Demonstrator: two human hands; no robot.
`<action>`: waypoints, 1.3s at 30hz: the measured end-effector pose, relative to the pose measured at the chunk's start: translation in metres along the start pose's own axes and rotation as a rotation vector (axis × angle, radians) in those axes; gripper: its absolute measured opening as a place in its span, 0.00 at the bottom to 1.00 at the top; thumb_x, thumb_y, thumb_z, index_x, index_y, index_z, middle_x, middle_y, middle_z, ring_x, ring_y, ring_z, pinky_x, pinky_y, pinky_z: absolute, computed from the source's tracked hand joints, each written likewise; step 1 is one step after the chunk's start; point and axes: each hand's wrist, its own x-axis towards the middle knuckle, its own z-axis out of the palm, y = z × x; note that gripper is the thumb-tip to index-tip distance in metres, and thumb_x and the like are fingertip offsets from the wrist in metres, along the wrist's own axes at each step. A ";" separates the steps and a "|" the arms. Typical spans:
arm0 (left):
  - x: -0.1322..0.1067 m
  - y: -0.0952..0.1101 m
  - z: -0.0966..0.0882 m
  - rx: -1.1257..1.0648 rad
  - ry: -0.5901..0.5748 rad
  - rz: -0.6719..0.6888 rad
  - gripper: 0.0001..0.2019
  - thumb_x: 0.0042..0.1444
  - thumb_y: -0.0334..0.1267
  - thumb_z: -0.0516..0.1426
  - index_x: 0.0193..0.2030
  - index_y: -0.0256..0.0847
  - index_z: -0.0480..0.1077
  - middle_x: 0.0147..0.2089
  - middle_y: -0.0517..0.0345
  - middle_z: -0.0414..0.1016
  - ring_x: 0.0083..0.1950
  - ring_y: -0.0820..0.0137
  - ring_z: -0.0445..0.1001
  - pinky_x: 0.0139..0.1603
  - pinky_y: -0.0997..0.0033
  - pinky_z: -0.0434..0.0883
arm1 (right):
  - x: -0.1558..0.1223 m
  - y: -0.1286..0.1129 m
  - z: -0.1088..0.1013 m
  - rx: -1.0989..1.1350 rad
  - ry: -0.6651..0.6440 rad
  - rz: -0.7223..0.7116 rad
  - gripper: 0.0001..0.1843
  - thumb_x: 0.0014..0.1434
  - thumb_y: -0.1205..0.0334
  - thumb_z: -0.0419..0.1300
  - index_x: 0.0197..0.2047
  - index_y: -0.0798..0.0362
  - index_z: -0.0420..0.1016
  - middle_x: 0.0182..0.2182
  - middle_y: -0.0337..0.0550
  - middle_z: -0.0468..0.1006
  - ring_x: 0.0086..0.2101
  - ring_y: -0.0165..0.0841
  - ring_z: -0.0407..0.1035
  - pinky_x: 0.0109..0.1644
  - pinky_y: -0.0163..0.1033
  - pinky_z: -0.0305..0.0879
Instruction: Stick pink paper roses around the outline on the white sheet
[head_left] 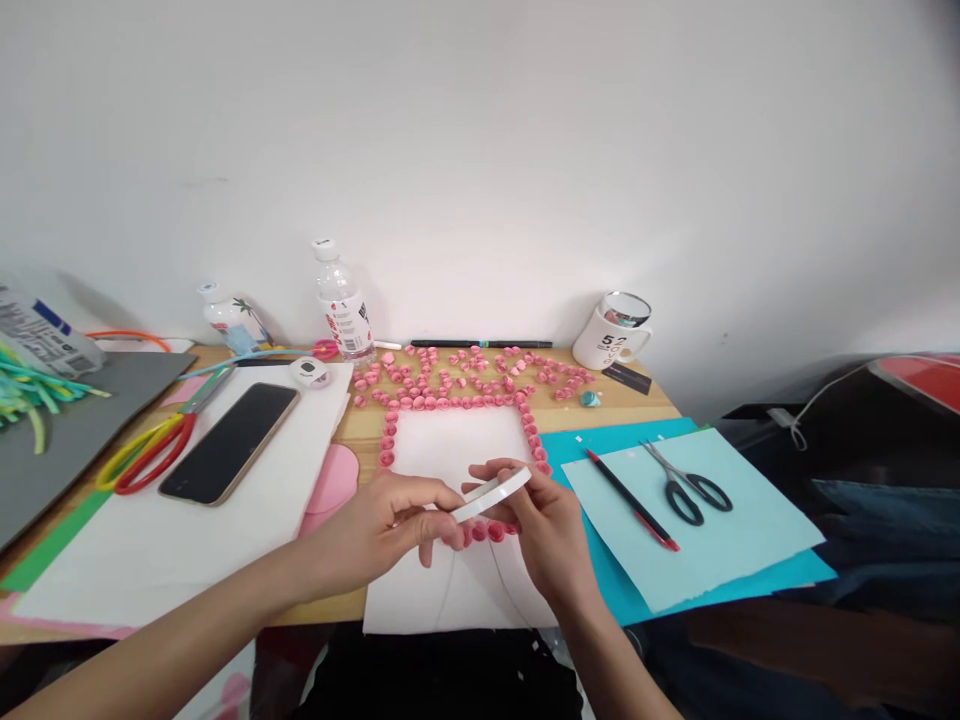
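Observation:
Held between both hands is a thin roll of white tape (493, 495), tilted and seen nearly edge-on. My left hand (401, 515) pinches its left end between thumb and fingers. My right hand (544, 520) grips the right end, fingers curled behind it. Below them lies a white sheet (461, 440), bordered along its top and sides by small pink paper rolls (388, 442). A lower row of the rolls is partly hidden by my hands. Many loose pink rolls (472, 370) are scattered on the wooden table behind the sheet.
To the right, a black pen (630, 500) and black-handled scissors (694, 490) lie on light blue paper (742, 550). A phone (231, 443) and red-yellow scissors (154, 450) lie on the left. A bottle (345, 310) and a mug (609, 335) stand by the wall.

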 end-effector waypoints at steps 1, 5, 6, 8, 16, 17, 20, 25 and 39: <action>0.000 0.000 0.000 0.007 -0.003 0.016 0.11 0.59 0.37 0.51 0.33 0.39 0.73 0.33 0.59 0.75 0.29 0.76 0.70 0.34 0.77 0.67 | 0.000 0.001 0.001 0.075 -0.038 0.063 0.19 0.55 0.46 0.58 0.37 0.55 0.73 0.38 0.50 0.80 0.30 0.38 0.77 0.34 0.43 0.76; 0.002 0.000 0.003 0.025 0.002 0.058 0.11 0.59 0.36 0.50 0.32 0.39 0.72 0.31 0.59 0.74 0.34 0.74 0.71 0.37 0.76 0.68 | -0.002 0.006 0.004 0.017 -0.093 0.096 0.23 0.55 0.46 0.59 0.45 0.56 0.71 0.36 0.51 0.80 0.27 0.37 0.76 0.29 0.40 0.74; 0.002 0.000 0.004 0.015 0.011 0.052 0.11 0.58 0.36 0.50 0.30 0.38 0.72 0.30 0.59 0.74 0.32 0.75 0.70 0.35 0.77 0.68 | -0.003 0.006 0.004 -0.060 -0.051 0.017 0.23 0.56 0.48 0.59 0.49 0.55 0.70 0.39 0.52 0.80 0.31 0.37 0.77 0.30 0.40 0.74; 0.001 -0.001 0.005 -0.018 0.038 0.016 0.12 0.58 0.38 0.51 0.27 0.38 0.70 0.27 0.60 0.72 0.26 0.77 0.67 0.27 0.80 0.67 | -0.005 0.008 0.003 -0.242 0.070 -0.199 0.21 0.58 0.53 0.57 0.52 0.52 0.68 0.46 0.51 0.77 0.38 0.37 0.76 0.33 0.40 0.75; -0.001 -0.003 0.007 -0.095 0.066 -0.075 0.12 0.55 0.40 0.53 0.24 0.38 0.68 0.22 0.63 0.69 0.18 0.80 0.60 0.19 0.81 0.61 | -0.007 0.010 0.000 -0.602 0.100 -0.536 0.16 0.61 0.63 0.53 0.51 0.51 0.71 0.41 0.46 0.78 0.34 0.34 0.75 0.35 0.39 0.75; -0.002 -0.003 0.007 -0.090 0.063 -0.082 0.12 0.56 0.40 0.52 0.24 0.38 0.68 0.22 0.64 0.68 0.18 0.80 0.60 0.19 0.81 0.60 | -0.007 0.010 0.000 -0.613 0.097 -0.530 0.16 0.60 0.62 0.53 0.51 0.51 0.72 0.41 0.46 0.79 0.33 0.33 0.75 0.34 0.39 0.75; -0.002 -0.004 0.007 -0.044 0.038 -0.086 0.13 0.58 0.40 0.51 0.25 0.37 0.68 0.24 0.63 0.70 0.19 0.81 0.61 0.22 0.81 0.61 | -0.006 0.008 0.002 -0.509 0.099 -0.375 0.12 0.60 0.60 0.53 0.44 0.51 0.74 0.34 0.44 0.79 0.26 0.30 0.73 0.29 0.37 0.73; -0.002 -0.003 0.004 -0.003 -0.012 0.000 0.13 0.61 0.38 0.49 0.31 0.38 0.71 0.33 0.60 0.73 0.26 0.79 0.68 0.32 0.78 0.66 | -0.001 0.005 0.002 -0.005 0.049 -0.054 0.14 0.59 0.50 0.56 0.40 0.53 0.70 0.42 0.47 0.78 0.34 0.33 0.75 0.36 0.39 0.74; 0.001 -0.006 0.010 0.082 0.115 0.089 0.10 0.59 0.39 0.51 0.34 0.39 0.69 0.30 0.62 0.68 0.31 0.76 0.65 0.32 0.77 0.62 | -0.005 0.004 -0.002 -0.384 0.115 -0.241 0.14 0.62 0.54 0.52 0.45 0.50 0.72 0.42 0.47 0.78 0.37 0.35 0.74 0.35 0.38 0.72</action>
